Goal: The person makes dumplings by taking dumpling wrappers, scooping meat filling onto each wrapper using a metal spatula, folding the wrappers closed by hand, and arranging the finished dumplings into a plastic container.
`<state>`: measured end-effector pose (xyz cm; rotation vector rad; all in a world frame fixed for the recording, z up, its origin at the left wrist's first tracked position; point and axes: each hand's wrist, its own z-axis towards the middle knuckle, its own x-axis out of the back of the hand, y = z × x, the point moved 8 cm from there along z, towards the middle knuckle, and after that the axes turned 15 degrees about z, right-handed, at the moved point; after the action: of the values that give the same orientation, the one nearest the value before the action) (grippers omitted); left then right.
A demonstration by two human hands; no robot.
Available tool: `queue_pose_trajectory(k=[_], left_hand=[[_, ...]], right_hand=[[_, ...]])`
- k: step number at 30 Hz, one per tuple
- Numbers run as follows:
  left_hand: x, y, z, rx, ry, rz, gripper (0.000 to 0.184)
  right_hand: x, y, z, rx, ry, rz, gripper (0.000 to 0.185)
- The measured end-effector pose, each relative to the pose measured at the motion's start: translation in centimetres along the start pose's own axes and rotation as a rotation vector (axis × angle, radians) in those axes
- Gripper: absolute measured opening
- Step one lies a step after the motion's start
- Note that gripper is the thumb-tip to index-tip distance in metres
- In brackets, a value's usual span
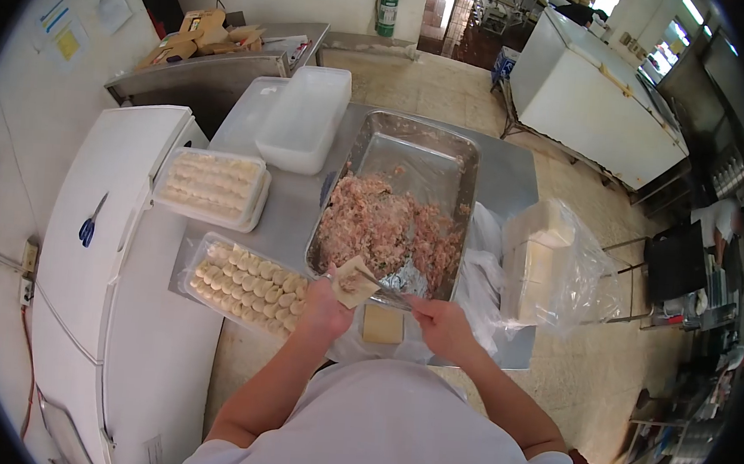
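Note:
My left hand (pixel 328 308) holds a square dough wrapper (pixel 353 281) with a smear of filling on it, over the near edge of a metal tray (pixel 471 166). Closed around the handle of a thin metal spreader (pixel 392 295) is my right hand (pixel 445 325); the spreader's tip reaches the wrapper. Pink minced meat filling (pixel 368 223) covers much of the tray. Just in front of my body lies a stack of square wrappers (pixel 383 326). Rows of folded dumplings (pixel 252 282) fill a plastic container left of my left hand.
A container of dumplings (pixel 211 182) and translucent plastic tubs (pixel 306 120) stand at the left of the steel table (pixel 514 169). On the right, a clear bag holds wrapper stacks (pixel 543 253) beside white cloth (pixel 481 274). Scissors (pixel 90 223) lie on a white freezer (pixel 74 297).

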<state>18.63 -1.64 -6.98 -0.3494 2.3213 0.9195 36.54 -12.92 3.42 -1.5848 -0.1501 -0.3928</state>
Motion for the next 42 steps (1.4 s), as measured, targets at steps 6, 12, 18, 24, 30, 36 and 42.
queue_pose_trajectory(k=[6, 12, 18, 24, 30, 36, 42], left_hand=[[-3.3, 1.5, -0.5, -0.003, 0.007, -0.051, 0.049], [-4.7, 1.3, -0.7, 0.039, -0.023, -0.039, 0.048], [-7.3, 2.7, -1.7, -0.012, -0.221, 0.121, 0.051], [-5.0, 6.7, -3.3, -0.032, -0.230, 0.796, 0.036], [-6.8, 7.9, -4.4, -0.153, -0.251, 1.509, 0.030], [-8.8, 9.8, -6.1, -0.649, -0.331, 1.773, 0.030], [-7.3, 9.0, -6.3, -0.553, -0.288, 1.493, 0.033]], right_hand=[[-0.5, -2.3, -1.6, 0.092, 0.029, -0.602, 0.051], [-0.5, -4.3, -1.3, 0.122, 0.046, -0.602, 0.050], [-1.0, -1.1, -1.2, 0.115, 0.045, -0.398, 0.043], [-1.8, 1.4, -1.9, -0.613, -0.012, 0.727, 0.040], [-1.4, -2.7, -0.9, 0.045, -0.049, -0.088, 0.040], [1.5, -7.2, -0.4, 0.147, -0.154, -0.402, 0.038], [4.8, -5.8, 0.1, -0.080, -0.039, -0.078, 0.022]])
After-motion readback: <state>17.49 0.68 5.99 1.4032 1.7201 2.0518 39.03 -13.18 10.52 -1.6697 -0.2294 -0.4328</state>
